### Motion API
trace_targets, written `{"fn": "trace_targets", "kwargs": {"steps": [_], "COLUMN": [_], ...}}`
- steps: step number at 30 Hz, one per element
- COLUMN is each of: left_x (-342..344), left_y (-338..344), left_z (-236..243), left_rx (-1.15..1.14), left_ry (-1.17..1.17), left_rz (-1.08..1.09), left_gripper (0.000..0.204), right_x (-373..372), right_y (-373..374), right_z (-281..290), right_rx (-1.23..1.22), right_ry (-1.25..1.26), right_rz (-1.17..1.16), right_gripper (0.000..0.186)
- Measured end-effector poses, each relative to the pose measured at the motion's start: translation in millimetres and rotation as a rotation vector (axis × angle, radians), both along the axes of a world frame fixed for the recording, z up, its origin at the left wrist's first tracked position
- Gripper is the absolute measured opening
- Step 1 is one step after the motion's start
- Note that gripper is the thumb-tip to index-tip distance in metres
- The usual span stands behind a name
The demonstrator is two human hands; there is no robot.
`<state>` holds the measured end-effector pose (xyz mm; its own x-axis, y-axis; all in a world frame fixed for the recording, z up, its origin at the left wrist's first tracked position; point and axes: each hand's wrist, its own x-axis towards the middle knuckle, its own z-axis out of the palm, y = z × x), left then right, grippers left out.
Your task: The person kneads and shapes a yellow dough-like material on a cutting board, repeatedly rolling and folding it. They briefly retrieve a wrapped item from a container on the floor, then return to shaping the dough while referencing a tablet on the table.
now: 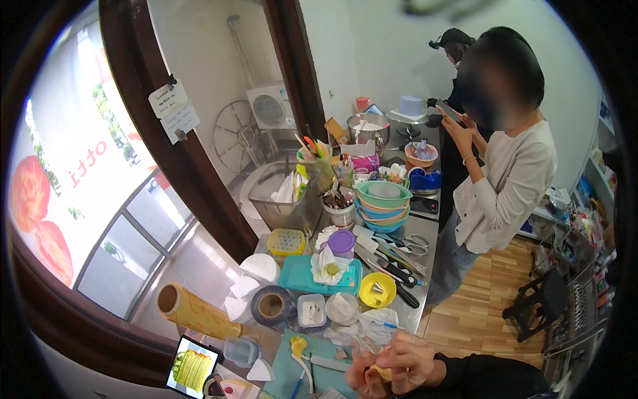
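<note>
My left hand (364, 378) and my right hand (413, 362) meet at the bottom edge of the view, above the near end of the steel counter (425, 233). Both are closed around a small clear piping bag (376, 364) with pale orange cream inside. Just beyond my hands lie crumpled white tissue (375, 319) and a small yellow bowl (377, 290) holding metal piping tips. A teal cutting mat (312, 372) with a spatula and a dab of yellow cream lies left of my hands.
Another person in a white top (512, 179) stands on the right holding a phone; a second person stands behind. The counter holds stacked coloured bowls (383, 206), a teal tray (309, 276), knives, scissors, tape rolls, a wrap roll (196, 312) and a phone (191, 368).
</note>
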<state>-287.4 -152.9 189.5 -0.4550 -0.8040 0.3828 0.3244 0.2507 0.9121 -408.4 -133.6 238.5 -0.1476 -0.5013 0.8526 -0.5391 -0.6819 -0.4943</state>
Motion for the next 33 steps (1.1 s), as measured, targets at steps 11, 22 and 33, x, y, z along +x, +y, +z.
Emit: {"fn": "trace_targets", "kwargs": {"steps": [11,22,33], "left_x": [15.8,-15.4,-21.1], "left_y": [7.2,-32.8,-16.4], "left_z": [-13.2,4.7,1.2], "left_rx": [-0.076,0.193,-0.126], "left_ry": [0.170,0.019,-0.198], "left_rz": [0.231,0.181,0.600], "left_gripper": [0.034,0.063,0.048], "right_x": [12.3,-15.1,-17.5], "right_y": [30.6,5.6,6.8], "right_z": [-28.6,-10.4,-29.1], "right_rx": [0.369,0.476,0.664], "right_ry": [-0.827,0.386,0.042], "right_rz": [0.294,-0.059,0.139], "right_gripper": [0.026,0.073,0.047]}}
